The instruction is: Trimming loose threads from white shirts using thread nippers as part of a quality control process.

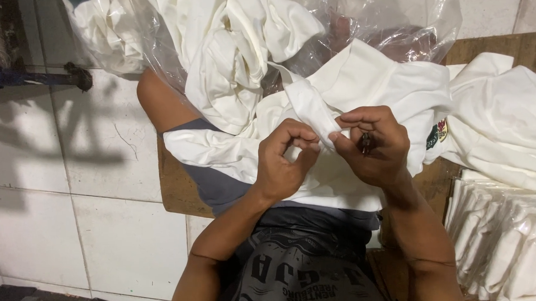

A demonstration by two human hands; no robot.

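Hands work a white garment [365,82] draped over the lap: left hand [282,160] pinches a fold [314,110], right hand [372,142] grips the fabric and a small dark tool [366,143]. Keeping the fold taut should help precision.

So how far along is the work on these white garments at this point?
Done, seemingly: a stack of white garments sealed in clear bags at right. In hand: left hand and right hand pinch a fold of the white cloth garment on the lap. Left, seemingly: loose white garments in the clear plastic sack.
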